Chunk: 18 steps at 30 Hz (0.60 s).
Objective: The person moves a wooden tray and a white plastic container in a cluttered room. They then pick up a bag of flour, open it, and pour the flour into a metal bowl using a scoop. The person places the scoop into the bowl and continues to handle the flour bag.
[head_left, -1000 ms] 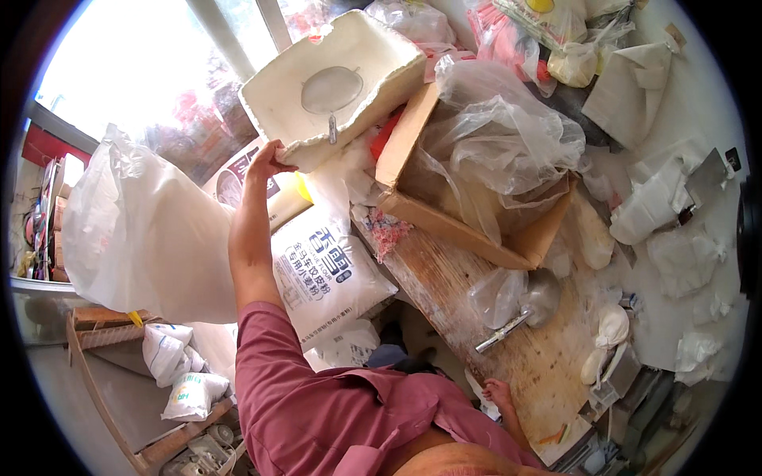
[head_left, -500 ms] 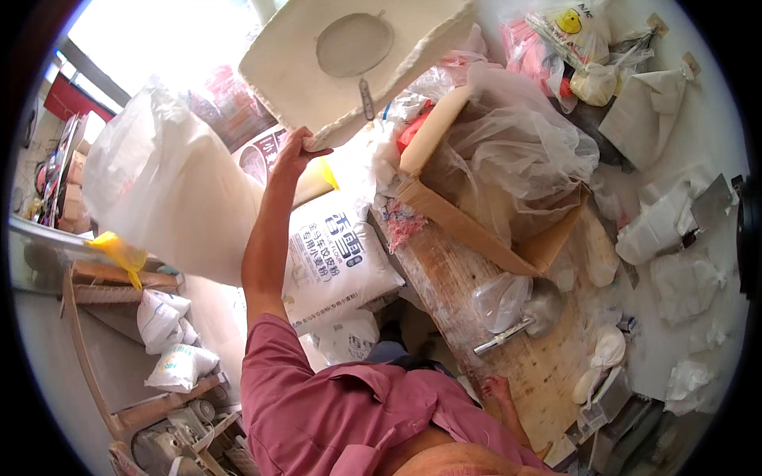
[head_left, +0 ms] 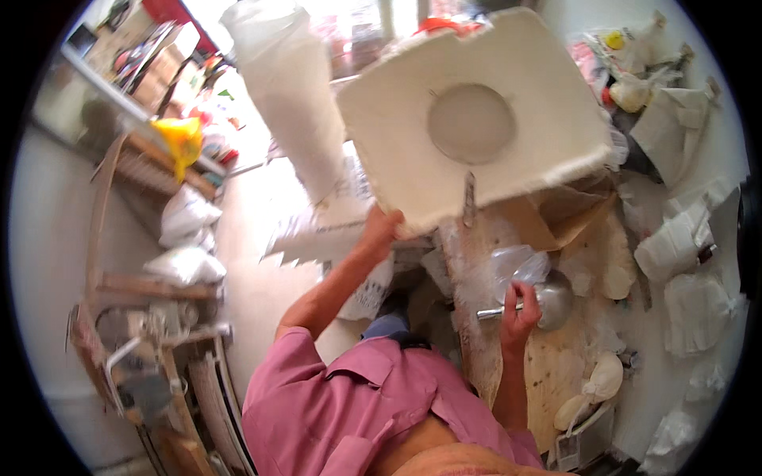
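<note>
My left hand (head_left: pixel 386 226) grips the near left edge of a large cream tray (head_left: pixel 548 87) with a pale, rough rim. A round sieve (head_left: pixel 471 124) lies in it, its patterned handle (head_left: pixel 469 198) reaching over the near rim. My right hand (head_left: pixel 519 311) is raised over the wooden bench, fingers loosely bent and apart, with nothing visible in them. It overlaps the view of a metal scoop (head_left: pixel 556 300) with a silver handle. Beside the scoop lies a clear plastic bag (head_left: pixel 516 266). A cardboard box (head_left: pixel 556 216) is partly hidden behind the tray.
White flour sacks (head_left: pixel 317 238) lie stacked left of the wooden bench (head_left: pixel 556 373). A tall, pale full bag (head_left: pixel 290 95) stands behind them. Further left, a wooden rack (head_left: pixel 159 285) bears white bags (head_left: pixel 190 238) and a yellow bag (head_left: pixel 181 143). More bags (head_left: pixel 627 63) hang on the right wall.
The tray has swung right and nearer in my left hand, now covering much of the cardboard box. My right hand has risen from the bench's near edge to the scoop. The view has shifted.
</note>
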{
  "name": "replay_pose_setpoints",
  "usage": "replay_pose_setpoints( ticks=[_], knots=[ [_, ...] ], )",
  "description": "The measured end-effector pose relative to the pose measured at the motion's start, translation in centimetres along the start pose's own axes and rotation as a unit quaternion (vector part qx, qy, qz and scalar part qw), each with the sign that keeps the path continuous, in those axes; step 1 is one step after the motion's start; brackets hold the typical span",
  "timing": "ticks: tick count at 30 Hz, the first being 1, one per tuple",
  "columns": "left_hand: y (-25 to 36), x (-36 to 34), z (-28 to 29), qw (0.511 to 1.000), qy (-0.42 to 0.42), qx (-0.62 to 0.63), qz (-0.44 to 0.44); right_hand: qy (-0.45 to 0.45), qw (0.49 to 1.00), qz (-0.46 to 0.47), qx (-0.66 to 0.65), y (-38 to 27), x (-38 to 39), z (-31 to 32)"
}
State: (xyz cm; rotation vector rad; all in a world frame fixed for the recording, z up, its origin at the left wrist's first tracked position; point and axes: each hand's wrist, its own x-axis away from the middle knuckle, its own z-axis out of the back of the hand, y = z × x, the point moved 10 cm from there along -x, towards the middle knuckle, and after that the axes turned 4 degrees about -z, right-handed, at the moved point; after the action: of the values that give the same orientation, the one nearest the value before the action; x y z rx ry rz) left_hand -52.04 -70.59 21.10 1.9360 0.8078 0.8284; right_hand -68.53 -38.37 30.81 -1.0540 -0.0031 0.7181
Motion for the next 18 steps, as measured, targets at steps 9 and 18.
replay_pose_setpoints(
  ticks=[9, 18],
  knots=[
    [-10.3, 25.1, 7.3, 0.996, 0.062, 0.046, 0.041, -0.231, 0.890, 0.153, 0.363, -8.1, 8.3, -11.8],
    [-10.0, 43.1, 21.1, 0.981, 0.141, 0.069, -0.115, -0.445, 0.800, 0.188, 0.356, -9.8, 28.2, -21.6]
  ],
)
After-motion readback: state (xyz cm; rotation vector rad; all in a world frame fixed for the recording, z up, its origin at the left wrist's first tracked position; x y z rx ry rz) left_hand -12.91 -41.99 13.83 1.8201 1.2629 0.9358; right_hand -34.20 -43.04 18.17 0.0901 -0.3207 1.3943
